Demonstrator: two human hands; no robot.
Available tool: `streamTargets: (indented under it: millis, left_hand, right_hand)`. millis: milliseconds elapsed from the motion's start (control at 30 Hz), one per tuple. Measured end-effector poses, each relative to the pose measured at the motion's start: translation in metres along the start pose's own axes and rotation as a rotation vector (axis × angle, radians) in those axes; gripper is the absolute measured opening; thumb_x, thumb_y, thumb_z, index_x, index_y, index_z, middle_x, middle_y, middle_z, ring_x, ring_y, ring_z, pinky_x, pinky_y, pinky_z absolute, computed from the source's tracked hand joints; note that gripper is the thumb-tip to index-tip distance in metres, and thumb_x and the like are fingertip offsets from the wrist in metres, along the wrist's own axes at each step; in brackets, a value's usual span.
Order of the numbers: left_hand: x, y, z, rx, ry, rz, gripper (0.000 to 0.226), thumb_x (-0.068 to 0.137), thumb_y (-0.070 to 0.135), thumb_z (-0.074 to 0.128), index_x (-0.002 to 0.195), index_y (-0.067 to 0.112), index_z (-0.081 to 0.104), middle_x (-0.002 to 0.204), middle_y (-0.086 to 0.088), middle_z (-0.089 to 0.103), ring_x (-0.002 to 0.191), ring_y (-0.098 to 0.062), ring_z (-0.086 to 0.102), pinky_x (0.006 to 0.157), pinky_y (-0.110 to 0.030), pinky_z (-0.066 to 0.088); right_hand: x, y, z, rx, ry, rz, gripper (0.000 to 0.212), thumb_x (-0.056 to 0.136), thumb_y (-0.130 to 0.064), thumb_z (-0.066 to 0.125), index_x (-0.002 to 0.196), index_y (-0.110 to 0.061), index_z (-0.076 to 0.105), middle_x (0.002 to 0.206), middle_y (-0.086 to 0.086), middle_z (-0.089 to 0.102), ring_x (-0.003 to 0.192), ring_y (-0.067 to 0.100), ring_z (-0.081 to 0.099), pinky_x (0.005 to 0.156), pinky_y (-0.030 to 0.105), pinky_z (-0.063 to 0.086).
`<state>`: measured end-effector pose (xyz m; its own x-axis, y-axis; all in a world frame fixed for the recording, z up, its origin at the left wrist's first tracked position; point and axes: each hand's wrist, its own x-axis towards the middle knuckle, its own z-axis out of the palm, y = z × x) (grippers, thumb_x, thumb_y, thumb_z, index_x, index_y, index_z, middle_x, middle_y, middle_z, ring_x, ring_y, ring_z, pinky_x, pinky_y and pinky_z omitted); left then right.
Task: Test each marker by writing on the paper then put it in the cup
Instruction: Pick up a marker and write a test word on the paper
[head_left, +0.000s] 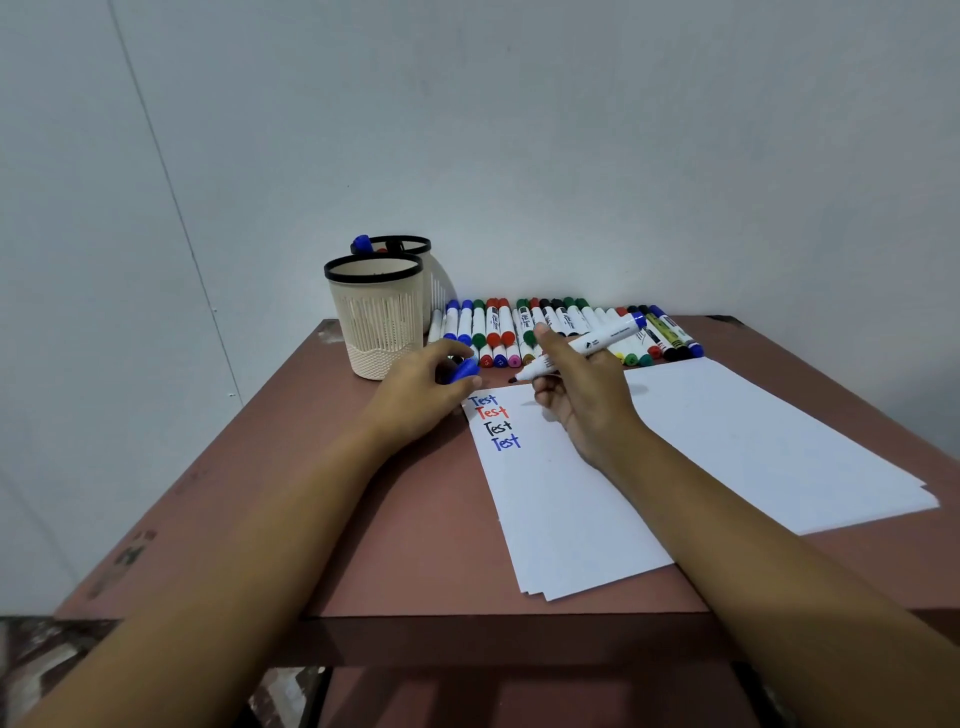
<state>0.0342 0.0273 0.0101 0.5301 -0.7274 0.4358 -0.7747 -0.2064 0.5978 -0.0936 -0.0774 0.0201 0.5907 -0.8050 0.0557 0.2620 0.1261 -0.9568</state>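
Note:
My right hand (582, 395) grips an uncapped white marker (587, 345) with a blue end, its dark tip just above the top edge of the paper (571, 509). The sheet carries the word "Test" several times in blue, red and black. My left hand (423, 387) pinches the blue cap (464, 370) at the sheet's top left corner. A cream cup (376, 317) with a black rim stands at the back left. Behind it a second cup (415, 247) shows a blue marker end sticking out.
A row of several capped markers (566, 330) in blue, green, red, black and yellow lies along the wall behind the paper. The brown table (395, 525) ends in a front edge near me. A plain wall rises close behind everything.

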Motion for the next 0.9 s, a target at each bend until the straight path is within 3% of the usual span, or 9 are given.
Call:
streamTargets:
  millis: [100, 267, 367, 500, 633, 700, 800, 900]
  left_hand:
    - [-0.001, 0.004, 0.001, -0.01, 0.015, 0.03, 0.028, 0.086, 0.024, 0.065, 0.11, 0.012, 0.06, 0.096, 0.005, 0.058, 0.085, -0.008, 0.054, 0.065, -0.005, 0.041]
    - [-0.004, 0.007, 0.003, -0.002, -0.03, 0.094, 0.025, 0.085, 0.023, 0.066, 0.106, 0.01, 0.064, 0.091, 0.004, 0.06, 0.086, -0.013, 0.059, 0.08, -0.026, 0.048]
    - [-0.005, 0.01, 0.003, -0.004, -0.024, 0.141, 0.025, 0.085, 0.022, 0.067, 0.106, 0.011, 0.064, 0.093, 0.001, 0.062, 0.084, -0.015, 0.058, 0.075, -0.023, 0.046]
    - [-0.008, 0.012, 0.001, -0.021, -0.024, 0.182, 0.026, 0.085, 0.026, 0.066, 0.108, 0.014, 0.062, 0.095, 0.001, 0.062, 0.084, -0.014, 0.058, 0.072, -0.02, 0.046]
    - [-0.008, 0.012, 0.0, 0.037, -0.035, 0.175, 0.026, 0.086, 0.029, 0.064, 0.108, 0.014, 0.061, 0.093, 0.0, 0.063, 0.08, -0.01, 0.058, 0.066, -0.01, 0.043]
    - [-0.009, 0.015, 0.0, 0.037, -0.033, 0.175, 0.026, 0.087, 0.027, 0.063, 0.107, 0.011, 0.064, 0.089, -0.002, 0.064, 0.077, -0.015, 0.058, 0.066, -0.017, 0.043]
    - [-0.009, 0.017, 0.001, -0.063, -0.05, 0.142, 0.023, 0.087, 0.024, 0.063, 0.098, 0.004, 0.068, 0.083, -0.019, 0.065, 0.074, -0.031, 0.057, 0.069, -0.041, 0.045]
    - [-0.009, 0.019, 0.001, -0.167, -0.09, 0.098, 0.024, 0.087, 0.022, 0.063, 0.096, 0.002, 0.069, 0.083, -0.021, 0.066, 0.068, -0.015, 0.055, 0.068, -0.038, 0.045]
  right_hand:
    - [0.001, -0.004, 0.001, 0.144, -0.025, 0.033, 0.014, 0.09, -0.01, 0.059, 0.076, -0.007, 0.058, 0.059, 0.005, 0.057, 0.05, 0.011, 0.051, 0.048, 0.02, 0.045]
    - [0.002, -0.004, 0.001, 0.169, -0.062, 0.036, 0.014, 0.092, -0.004, 0.054, 0.078, -0.005, 0.058, 0.061, 0.007, 0.058, 0.053, 0.013, 0.054, 0.049, 0.019, 0.049]
    - [0.003, -0.003, 0.0, 0.14, -0.109, 0.032, 0.012, 0.092, -0.005, 0.055, 0.081, -0.004, 0.059, 0.065, 0.009, 0.061, 0.053, 0.012, 0.057, 0.05, 0.019, 0.05]
    - [0.002, 0.002, -0.001, -0.041, -0.209, -0.029, 0.013, 0.092, -0.014, 0.06, 0.081, -0.007, 0.062, 0.064, 0.005, 0.061, 0.054, 0.009, 0.057, 0.051, 0.02, 0.049]
    - [0.001, 0.003, -0.002, -0.225, -0.213, -0.059, 0.021, 0.088, -0.028, 0.066, 0.074, -0.012, 0.062, 0.054, -0.002, 0.051, 0.049, 0.008, 0.043, 0.046, 0.021, 0.034]
    - [0.0, 0.003, -0.002, -0.183, -0.218, -0.028, 0.022, 0.089, -0.027, 0.065, 0.073, -0.012, 0.061, 0.05, -0.006, 0.052, 0.048, 0.006, 0.041, 0.046, 0.02, 0.031]
    - [0.0, 0.002, 0.0, -0.132, -0.23, 0.011, 0.022, 0.09, -0.026, 0.064, 0.074, -0.011, 0.06, 0.048, -0.008, 0.052, 0.047, 0.006, 0.041, 0.046, 0.019, 0.031]
    - [0.0, 0.002, 0.001, -0.083, -0.238, 0.054, 0.021, 0.09, -0.025, 0.064, 0.076, -0.009, 0.058, 0.05, -0.006, 0.049, 0.046, 0.006, 0.04, 0.044, 0.017, 0.032]
